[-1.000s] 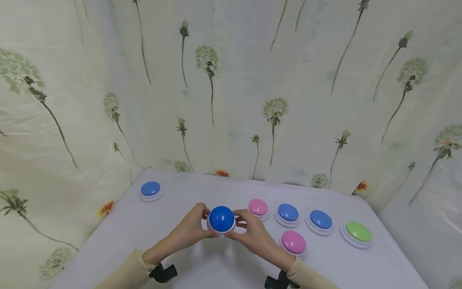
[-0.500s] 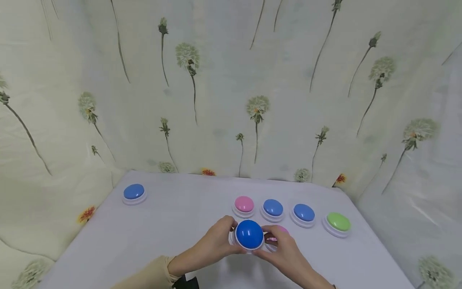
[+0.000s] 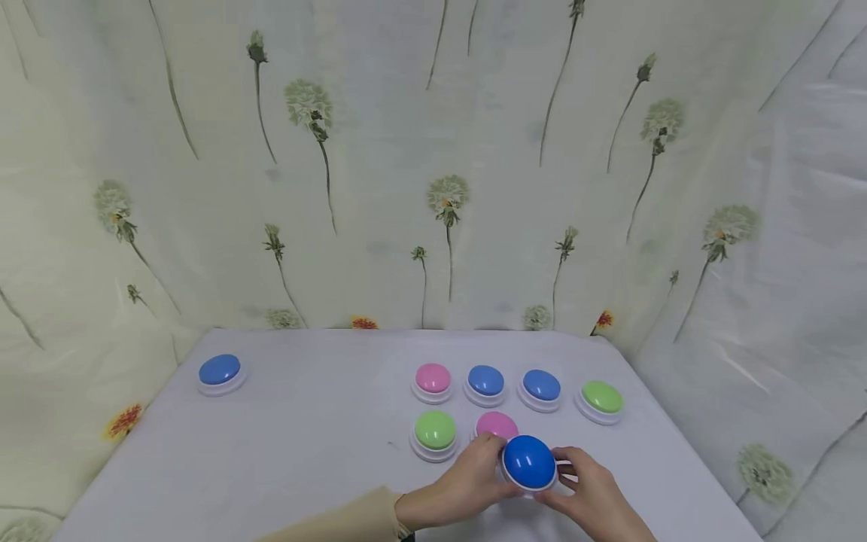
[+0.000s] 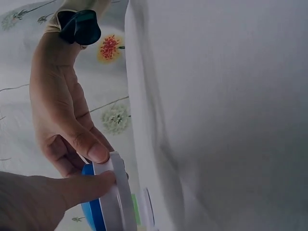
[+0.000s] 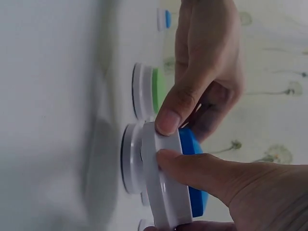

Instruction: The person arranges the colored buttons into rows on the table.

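Observation:
Both hands hold a blue push button [image 3: 529, 462] with a white round base, one at each side, above the white table. My left hand [image 3: 474, 482] grips its left rim, thumb low on the base; my right hand [image 3: 591, 493] grips the right rim in like manner. In the right wrist view the white base [image 5: 163, 185] is tilted toward the camera, with both thumbs pressed on it. Just behind the held button, a pink button [image 3: 497, 424] on the table is partly hidden by it and the left hand. A green button [image 3: 435, 430] stands left of the pink one.
A back row on the table [image 3: 305, 452] holds a pink button [image 3: 433, 378], two blue buttons [image 3: 485, 381] and a green button [image 3: 602, 397]. Another blue button [image 3: 220, 369] stands alone at the far left. A flower-printed curtain [image 3: 379, 188] encloses the back and sides.
Both hands have carried the blue button rightward past the green button to in front of the pink one. The head view has turned right, so the scene shifts left. The front green button is uncovered.

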### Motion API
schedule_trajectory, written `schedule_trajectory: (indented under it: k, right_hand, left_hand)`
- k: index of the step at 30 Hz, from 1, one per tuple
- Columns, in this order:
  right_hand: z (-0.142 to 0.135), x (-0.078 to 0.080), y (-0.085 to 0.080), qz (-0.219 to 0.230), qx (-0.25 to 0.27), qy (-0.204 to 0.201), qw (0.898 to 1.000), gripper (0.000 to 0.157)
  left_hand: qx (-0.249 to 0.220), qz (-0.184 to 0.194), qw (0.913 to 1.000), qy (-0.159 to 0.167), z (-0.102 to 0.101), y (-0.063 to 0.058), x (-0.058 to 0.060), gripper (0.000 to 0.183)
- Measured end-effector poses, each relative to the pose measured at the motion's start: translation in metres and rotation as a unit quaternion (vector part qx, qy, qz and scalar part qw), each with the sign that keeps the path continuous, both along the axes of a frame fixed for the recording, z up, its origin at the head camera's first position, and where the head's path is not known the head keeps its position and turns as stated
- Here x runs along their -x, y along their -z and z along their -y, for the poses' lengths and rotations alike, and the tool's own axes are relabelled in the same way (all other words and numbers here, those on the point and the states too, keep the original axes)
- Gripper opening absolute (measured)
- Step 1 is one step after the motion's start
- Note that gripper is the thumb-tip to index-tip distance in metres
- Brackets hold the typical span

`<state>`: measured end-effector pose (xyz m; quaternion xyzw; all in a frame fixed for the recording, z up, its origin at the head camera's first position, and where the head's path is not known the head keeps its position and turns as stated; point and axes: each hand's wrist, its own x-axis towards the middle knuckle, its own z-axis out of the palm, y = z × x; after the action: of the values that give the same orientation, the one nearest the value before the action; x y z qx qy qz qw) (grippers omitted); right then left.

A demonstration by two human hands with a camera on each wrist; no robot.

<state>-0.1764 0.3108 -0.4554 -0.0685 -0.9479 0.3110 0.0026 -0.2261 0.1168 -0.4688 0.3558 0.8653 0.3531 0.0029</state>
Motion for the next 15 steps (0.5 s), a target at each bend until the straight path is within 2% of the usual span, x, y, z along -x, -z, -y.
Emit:
schedule_trajectory:
  k: [5, 9, 12, 15]
  right_hand:
    - [-0.023, 0.004, 0.015, -0.005, -0.004, -0.003, 1.0, 0.073]
    - [-0.04, 0.008, 0.029, -0.04, 0.0, -0.011, 0.999, 0.069]
    - [-0.055, 0.012, 0.036, -0.066, 0.002, -0.018, 0.998, 0.066]
    - [-0.069, 0.018, 0.042, -0.071, 0.003, -0.021, 0.997, 0.067]
  left_hand:
    - [0.016, -0.027, 0.9995, -0.008, -0.027, 0.018, 0.004, 0.053]
    - [0.026, -0.063, 0.9974, -0.023, -0.049, 0.028, 0.007, 0.054]
    - [0.058, -0.081, 0.9943, -0.039, -0.067, 0.028, 0.007, 0.058]
    - [0.095, -0.075, 0.9916, -0.046, -0.083, 0.024, 0.006, 0.061]
